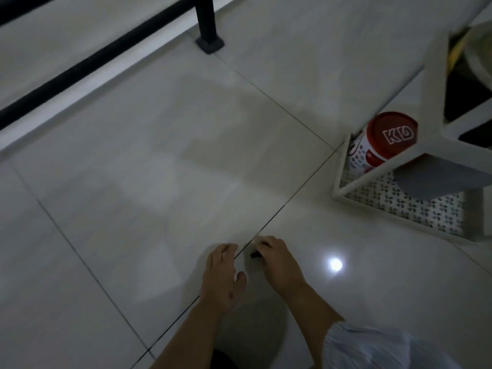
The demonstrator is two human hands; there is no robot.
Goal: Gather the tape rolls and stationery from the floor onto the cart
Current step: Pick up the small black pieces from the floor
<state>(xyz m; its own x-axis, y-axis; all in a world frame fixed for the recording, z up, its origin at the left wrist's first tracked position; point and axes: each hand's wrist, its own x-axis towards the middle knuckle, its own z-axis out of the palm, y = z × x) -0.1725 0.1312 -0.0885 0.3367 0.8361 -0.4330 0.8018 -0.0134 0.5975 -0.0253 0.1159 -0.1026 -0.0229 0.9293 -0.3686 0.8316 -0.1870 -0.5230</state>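
Observation:
Both hands reach down to the pale tiled floor (165,161) near the bottom centre. My right hand (279,262) has its fingers curled over a small black object (255,254) that lies on the floor; only its dark end shows, so I cannot tell what it is. Just to the left, my left hand (223,278) hovers with fingers spread and nothing in it. The white cart (386,206) stands at the right, and its perforated bottom shelf is in view. On that shelf stands a canister with a red lid (391,134).
A black metal rail and post (206,20) run across the upper left, the post foot resting on the floor. A bright lamp reflection (335,264) glints on the tile right of my right hand. A white cart leg (436,83) slants over the shelf.

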